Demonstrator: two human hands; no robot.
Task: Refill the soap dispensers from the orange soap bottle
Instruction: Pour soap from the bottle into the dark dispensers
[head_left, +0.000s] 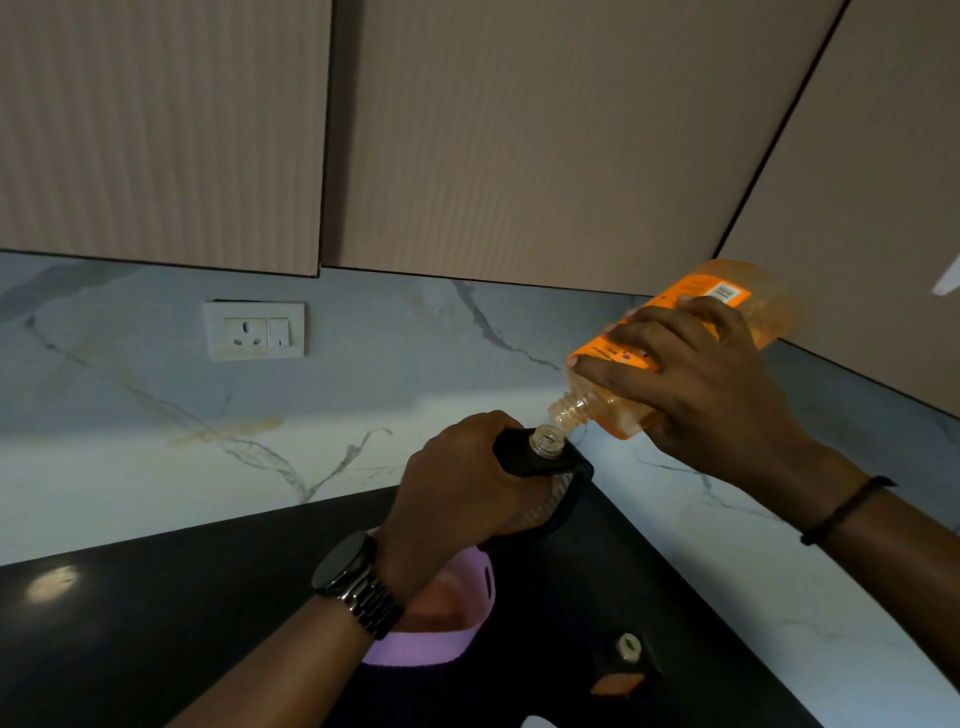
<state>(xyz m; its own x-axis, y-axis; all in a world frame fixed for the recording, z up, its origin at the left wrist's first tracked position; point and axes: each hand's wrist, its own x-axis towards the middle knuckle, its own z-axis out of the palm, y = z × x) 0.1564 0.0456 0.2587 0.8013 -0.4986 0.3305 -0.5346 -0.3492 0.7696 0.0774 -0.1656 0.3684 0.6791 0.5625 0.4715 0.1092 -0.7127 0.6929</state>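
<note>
Soap bottle tipped over dispenser at dark worktop (156, 623)

The right hand (696, 384), its grip closed round the orange bottle (675, 332), holds its mouth just beside the open neck of the dispenser (545, 457), clasped by the left hand (462, 483). Any misalignment would likely spill soap.

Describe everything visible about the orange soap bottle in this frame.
The orange soap bottle is clear plastic holding orange liquid, with an orange label and a white barcode patch near its base. Its cap is off, showing a threaded neck. The right hand grips its body, tilting it neck-down to the left, mouth just above the open neck of the dispenser held by the left hand. Whether the two necks touch is unclear.
</note>
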